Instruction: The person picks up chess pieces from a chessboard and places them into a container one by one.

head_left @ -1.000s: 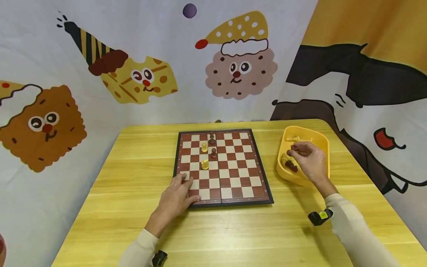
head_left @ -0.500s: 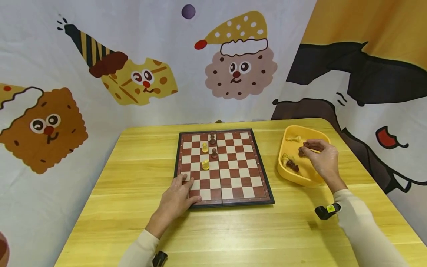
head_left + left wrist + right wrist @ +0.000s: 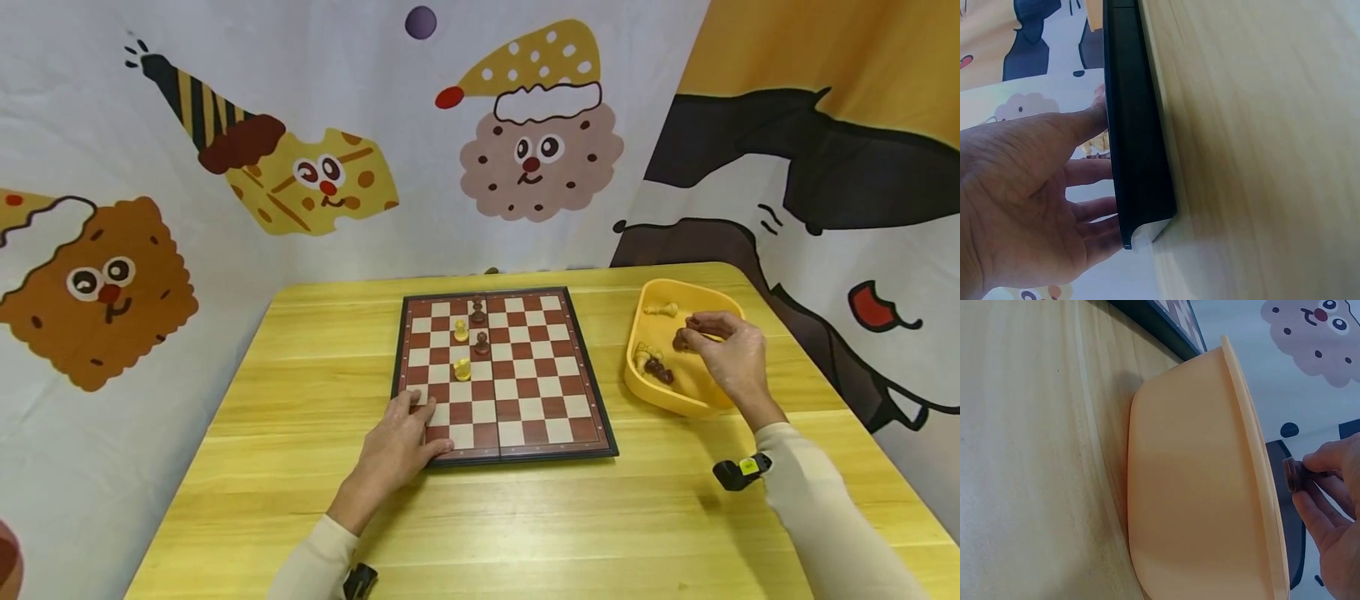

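Observation:
My right hand [image 3: 731, 354] pinches a brown chess piece [image 3: 682, 337] over the yellow bin [image 3: 678, 402]. In the right wrist view the round base of that brown piece [image 3: 1292, 475] sticks out between the thumb and fingers, above the bin's rim. My left hand [image 3: 397, 439] rests on the near left corner of the chessboard [image 3: 525, 411], fingers spread over its edge. Standing on the board are two yellow pieces, a front one [image 3: 462, 370] and a rear one [image 3: 461, 331], and two brown ones, a front one [image 3: 482, 343] and a rear one [image 3: 477, 312].
Inside the bin lie a yellow piece [image 3: 662, 309] near the far side and, near the left wall, a brown piece [image 3: 660, 372] beside yellow ones [image 3: 642, 357]. Everything is on a wooden table [image 3: 510, 525], with a cartoon-printed curtain [image 3: 427, 225] behind its far edge.
My right hand has shifted to the right over the bin, still pinching the brown chess piece. My left hand and the pieces on the board stay in place.

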Available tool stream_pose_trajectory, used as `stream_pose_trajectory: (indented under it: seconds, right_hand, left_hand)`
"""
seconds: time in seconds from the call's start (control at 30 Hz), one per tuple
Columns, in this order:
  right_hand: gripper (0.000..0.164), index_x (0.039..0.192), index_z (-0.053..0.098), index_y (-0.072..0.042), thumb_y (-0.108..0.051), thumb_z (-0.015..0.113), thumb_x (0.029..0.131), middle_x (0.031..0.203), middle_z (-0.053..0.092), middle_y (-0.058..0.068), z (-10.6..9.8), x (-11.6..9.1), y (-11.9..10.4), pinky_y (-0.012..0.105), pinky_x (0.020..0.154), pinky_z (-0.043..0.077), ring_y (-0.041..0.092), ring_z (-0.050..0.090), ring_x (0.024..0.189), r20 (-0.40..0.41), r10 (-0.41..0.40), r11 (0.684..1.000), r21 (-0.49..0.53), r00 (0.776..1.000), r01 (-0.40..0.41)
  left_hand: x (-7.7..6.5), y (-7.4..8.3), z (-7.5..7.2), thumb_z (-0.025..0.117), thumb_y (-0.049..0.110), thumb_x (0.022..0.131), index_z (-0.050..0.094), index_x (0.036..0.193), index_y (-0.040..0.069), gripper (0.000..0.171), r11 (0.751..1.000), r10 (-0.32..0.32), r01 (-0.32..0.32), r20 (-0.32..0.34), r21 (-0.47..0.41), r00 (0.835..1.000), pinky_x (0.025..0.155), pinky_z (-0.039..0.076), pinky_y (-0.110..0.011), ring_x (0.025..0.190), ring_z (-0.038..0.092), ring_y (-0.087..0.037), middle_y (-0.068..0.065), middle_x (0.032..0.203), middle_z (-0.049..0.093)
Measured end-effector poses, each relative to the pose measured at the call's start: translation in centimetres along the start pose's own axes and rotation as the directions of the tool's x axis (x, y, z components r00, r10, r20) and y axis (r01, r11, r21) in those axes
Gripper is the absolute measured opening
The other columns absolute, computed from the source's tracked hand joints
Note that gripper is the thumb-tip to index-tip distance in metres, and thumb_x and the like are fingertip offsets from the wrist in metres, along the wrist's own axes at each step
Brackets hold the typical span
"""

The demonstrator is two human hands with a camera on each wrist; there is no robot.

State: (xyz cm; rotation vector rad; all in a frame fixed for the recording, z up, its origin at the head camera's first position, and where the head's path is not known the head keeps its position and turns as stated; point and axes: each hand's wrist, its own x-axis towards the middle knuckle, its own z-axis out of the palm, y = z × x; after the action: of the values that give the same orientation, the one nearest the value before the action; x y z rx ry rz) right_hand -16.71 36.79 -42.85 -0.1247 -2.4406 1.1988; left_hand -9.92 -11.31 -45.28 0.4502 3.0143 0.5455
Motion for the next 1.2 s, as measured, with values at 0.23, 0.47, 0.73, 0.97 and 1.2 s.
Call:
stream_pose_trajectory:
  seconds: [0.23, 0.47, 0.73, 0.97, 1.2]
  right_hand:
    - [0.025, 0.113, 0.073, 0.003, -0.010, 0.077, 0.092, 0.106, 0.073, 0.018, -0.2, 0.4, -0.4, 0.006, 0.074, 0.046, -0.009, 0.061, 0.085, -0.029, -0.020, 1.000, -0.002, 0.999, 0.020]
    - [0.027, 0.113, 0.073, 0.001, -0.014, 0.078, 0.092, 0.108, 0.073, 0.018, -0.3, 0.4, -0.4, 0.007, 0.073, 0.046, -0.007, 0.061, 0.085, -0.027, 0.003, 1.000, -0.011, 1.000, -0.003]
    - [0.032, 0.116, 0.071, 0.003, -0.019, 0.077, 0.093, 0.109, 0.072, 0.019, -0.6, 1.8, -0.7, 0.007, 0.070, 0.045, -0.007, 0.058, 0.085, -0.002, 0.001, 0.997, -0.078, 1.000, -0.001]
    - [0.029, 0.116, 0.071, 0.004, -0.016, 0.073, 0.095, 0.109, 0.071, 0.021, -0.4, 1.9, -0.2, 0.007, 0.071, 0.045, -0.007, 0.059, 0.084, 0.014, 0.026, 0.996, -0.087, 1.000, -0.024]
    - [0.030, 0.116, 0.070, 0.004, -0.016, 0.074, 0.095, 0.108, 0.072, 0.020, -0.3, 2.0, 0.4, 0.007, 0.069, 0.046, -0.007, 0.059, 0.083, 0.013, 0.035, 0.996, -0.079, 0.999, -0.034]
  left_hand:
    - [0.1, 0.1, -0.1, 0.079, 0.044, 0.088, 0.060, 0.140, -0.001, 0.071, 1.000, 0.004, -0.004, -0.008, 0.005, 1.000, 0.089, 0.054, -0.056, 0.133, 0.044, -0.037, -0.023, 0.146, 0.044]
    - [0.2, 0.2, -0.2, 0.079, 0.043, 0.088, 0.059, 0.141, -0.001, 0.071, 1.000, 0.002, -0.002, -0.003, 0.008, 1.000, 0.090, 0.054, -0.056, 0.134, 0.043, -0.037, -0.023, 0.147, 0.044]
    - [0.5, 0.3, -0.2, 0.079, 0.043, 0.089, 0.059, 0.142, 0.000, 0.071, 1.000, -0.001, 0.001, 0.006, 0.003, 1.000, 0.090, 0.053, -0.056, 0.134, 0.044, -0.037, -0.022, 0.147, 0.045]
    - [-0.1, 0.3, 0.1, 0.080, 0.042, 0.088, 0.059, 0.141, -0.001, 0.071, 1.000, 0.000, 0.000, -0.001, 0.003, 1.000, 0.087, 0.055, -0.055, 0.132, 0.045, -0.036, -0.022, 0.145, 0.046]
    - [-0.1, 0.3, -0.1, 0.079, 0.043, 0.088, 0.060, 0.140, 0.000, 0.070, 1.000, 0.004, -0.004, -0.009, 0.019, 1.000, 0.089, 0.054, -0.055, 0.132, 0.045, -0.037, -0.023, 0.145, 0.045]
